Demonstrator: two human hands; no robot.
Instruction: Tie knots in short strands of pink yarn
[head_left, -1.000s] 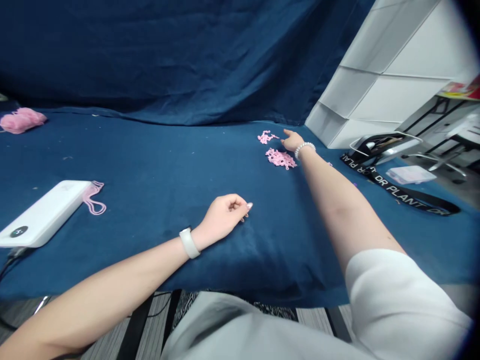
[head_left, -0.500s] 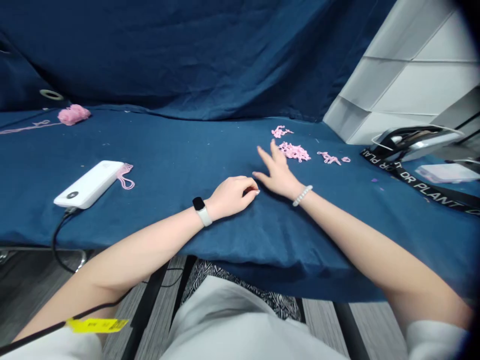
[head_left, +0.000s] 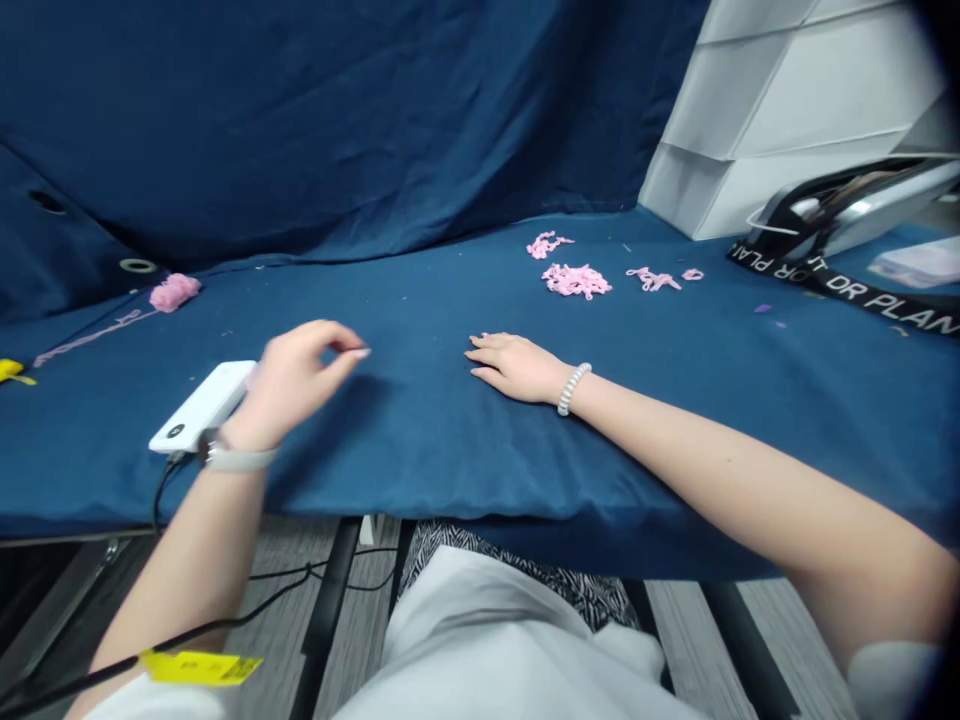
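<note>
My left hand is raised over the blue cloth, its thumb and forefinger pinched together. If anything is between those fingertips, I cannot make it out. Just beside its wrist lies a white power bank, partly covered by the hand, with a cable plugged into its near end. My right hand lies palm down on the cloth with its fingers stretched out and holds nothing. Beyond it are a pile of small pink yarn pieces, a smaller pink bunch and some loose pink yarn pieces.
A pink yarn ball sits at the far left, its strand trailing leftward. At the right lie a black lettered strap and a pale flat case. White panels stand behind. A black cable with a yellow tag crosses my left arm.
My left hand has moved left and lifted, from beside the right hand to near the power bank. My right hand has drawn back from the pink pile and flattened on the cloth. The view has shifted.
</note>
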